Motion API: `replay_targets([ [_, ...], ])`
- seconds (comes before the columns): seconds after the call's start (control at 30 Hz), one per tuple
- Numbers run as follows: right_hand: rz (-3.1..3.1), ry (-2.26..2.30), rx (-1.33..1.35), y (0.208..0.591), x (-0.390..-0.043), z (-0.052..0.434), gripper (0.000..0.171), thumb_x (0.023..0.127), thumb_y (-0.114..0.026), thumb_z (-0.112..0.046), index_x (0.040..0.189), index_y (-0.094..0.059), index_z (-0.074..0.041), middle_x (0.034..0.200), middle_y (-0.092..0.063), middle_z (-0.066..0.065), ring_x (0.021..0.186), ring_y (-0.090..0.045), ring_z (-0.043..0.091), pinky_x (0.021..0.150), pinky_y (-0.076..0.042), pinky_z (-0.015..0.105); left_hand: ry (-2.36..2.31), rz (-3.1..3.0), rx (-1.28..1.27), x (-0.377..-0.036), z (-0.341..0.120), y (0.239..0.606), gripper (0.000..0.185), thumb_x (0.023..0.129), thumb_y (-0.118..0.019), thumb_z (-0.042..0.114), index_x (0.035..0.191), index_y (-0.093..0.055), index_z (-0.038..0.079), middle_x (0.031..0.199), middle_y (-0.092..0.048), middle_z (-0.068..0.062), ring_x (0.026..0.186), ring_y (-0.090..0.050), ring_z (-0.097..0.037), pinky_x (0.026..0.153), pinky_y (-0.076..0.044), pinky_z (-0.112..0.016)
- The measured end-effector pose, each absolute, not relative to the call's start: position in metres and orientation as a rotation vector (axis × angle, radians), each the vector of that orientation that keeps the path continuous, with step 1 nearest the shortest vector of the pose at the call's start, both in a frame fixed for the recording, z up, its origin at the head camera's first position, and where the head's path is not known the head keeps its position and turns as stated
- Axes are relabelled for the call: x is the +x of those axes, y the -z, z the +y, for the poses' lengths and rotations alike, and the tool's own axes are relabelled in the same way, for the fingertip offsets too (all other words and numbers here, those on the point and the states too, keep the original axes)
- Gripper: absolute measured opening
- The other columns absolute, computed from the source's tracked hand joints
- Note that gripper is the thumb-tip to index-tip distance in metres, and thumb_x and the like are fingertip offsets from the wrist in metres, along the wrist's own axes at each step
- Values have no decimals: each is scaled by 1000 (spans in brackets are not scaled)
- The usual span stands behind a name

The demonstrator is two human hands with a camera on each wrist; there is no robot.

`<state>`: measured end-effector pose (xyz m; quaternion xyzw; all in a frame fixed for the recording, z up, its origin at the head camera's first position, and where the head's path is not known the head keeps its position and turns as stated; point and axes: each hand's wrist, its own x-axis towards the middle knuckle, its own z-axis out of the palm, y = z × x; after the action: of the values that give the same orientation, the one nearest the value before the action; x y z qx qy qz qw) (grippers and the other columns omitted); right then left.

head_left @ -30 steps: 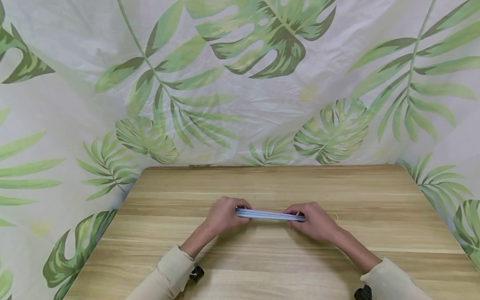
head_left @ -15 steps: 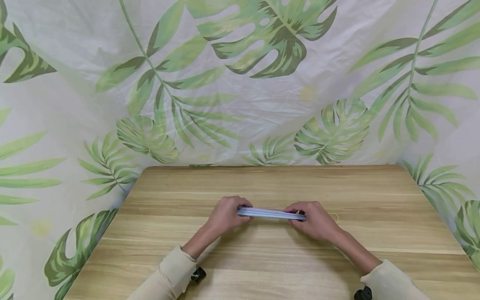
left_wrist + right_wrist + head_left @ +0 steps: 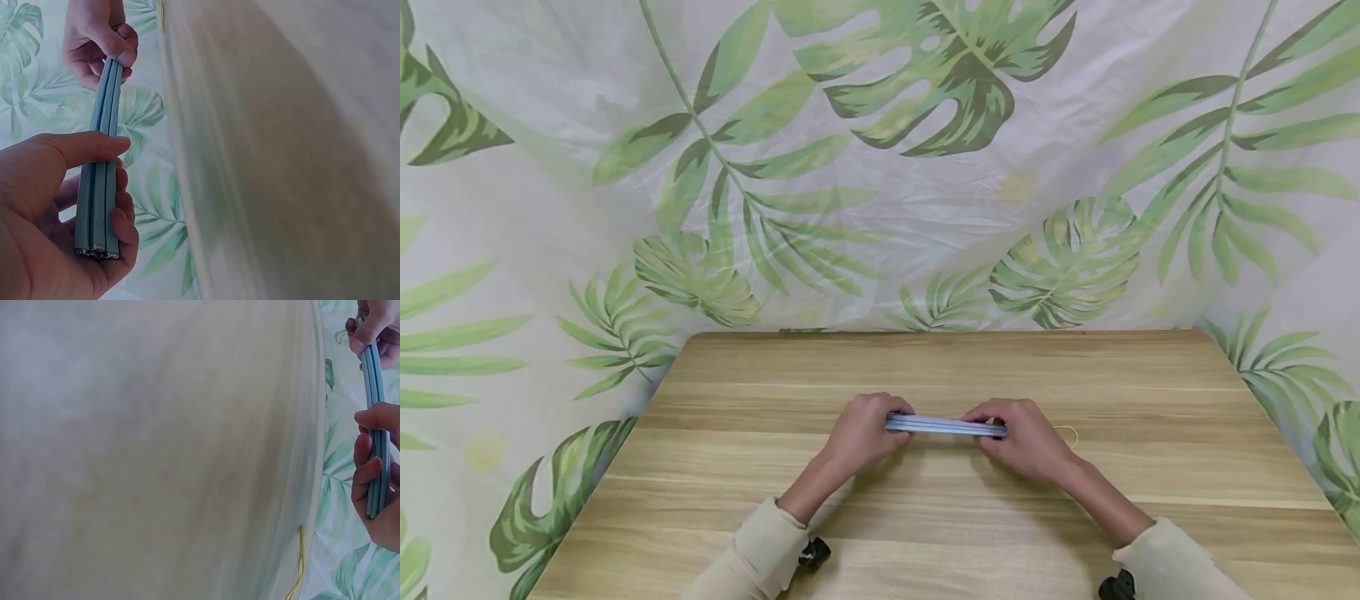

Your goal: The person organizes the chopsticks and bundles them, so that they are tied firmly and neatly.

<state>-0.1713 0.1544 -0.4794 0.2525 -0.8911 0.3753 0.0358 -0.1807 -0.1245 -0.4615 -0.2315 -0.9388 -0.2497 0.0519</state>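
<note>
Both my hands hold a bundle of slim blue sticks (image 3: 946, 426), level over the wooden table. The sticks are straight and lie side by side; their square ends (image 3: 97, 253) show in the left wrist view. My left hand (image 3: 867, 429) grips the left end, thumb along the near side and fingers curled behind. My right hand (image 3: 1024, 433) grips the right end the same way. In the right wrist view the bundle (image 3: 373, 381) runs between both hands. A thin yellow loop (image 3: 1074, 436), like a rubber band, lies just beyond my right hand, partly hidden by it.
The wooden table (image 3: 925, 508) reaches back to a leaf-print cloth (image 3: 925, 208) that hangs behind it and along both sides. Dark wrist devices (image 3: 815, 553) sit at the cuffs of the beige sleeves.
My left hand has slid a little to the right, closer to my right hand, so less of the bundle shows between them. The right hand has shifted only slightly.
</note>
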Motion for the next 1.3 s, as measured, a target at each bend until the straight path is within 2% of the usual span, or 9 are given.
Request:
replay_targets([
  [0.23,-2725,-1130,661,470,-172,156,23,89,-85,-5,108,-85,-18,99,-82,-3,81,-70,5,71,-55,24,820,-2834,-627,-181,-123,455,16,85,-89,12,100,-85,16,95,-81,1,82,-71,-11,74,-57,-30],
  [0.47,-2657,-1224,538,459,-171,158,18,89,-87,-7,106,-87,-16,101,-84,3,81,-74,8,69,-57,22,876,-2756,-509,-181,-120,448,17,82,-91,15,97,-87,19,92,-81,3,82,-64,-14,76,-52,-33],
  [0.8,-2571,-1322,556,467,-174,160,22,86,-89,-3,105,-86,-14,101,-83,5,86,-79,19,71,-60,22,967,-2697,-608,-183,-117,446,21,80,-89,6,100,-85,12,96,-82,-3,83,-74,-15,76,-58,-30],
  [1.07,-2574,-1373,540,464,-174,158,22,85,-90,-3,103,-87,-15,99,-83,4,85,-78,17,70,-59,22,867,-2747,-646,-185,-116,439,20,81,-86,6,100,-85,14,95,-82,0,80,-72,-12,75,-57,-32],
  [1.3,-2592,-1396,521,463,-174,155,21,84,-91,-4,101,-87,-16,98,-83,3,84,-76,13,70,-58,21,751,-2871,-731,-188,-121,432,16,87,-88,15,103,-84,17,95,-82,4,81,-72,-12,76,-58,-35],
])
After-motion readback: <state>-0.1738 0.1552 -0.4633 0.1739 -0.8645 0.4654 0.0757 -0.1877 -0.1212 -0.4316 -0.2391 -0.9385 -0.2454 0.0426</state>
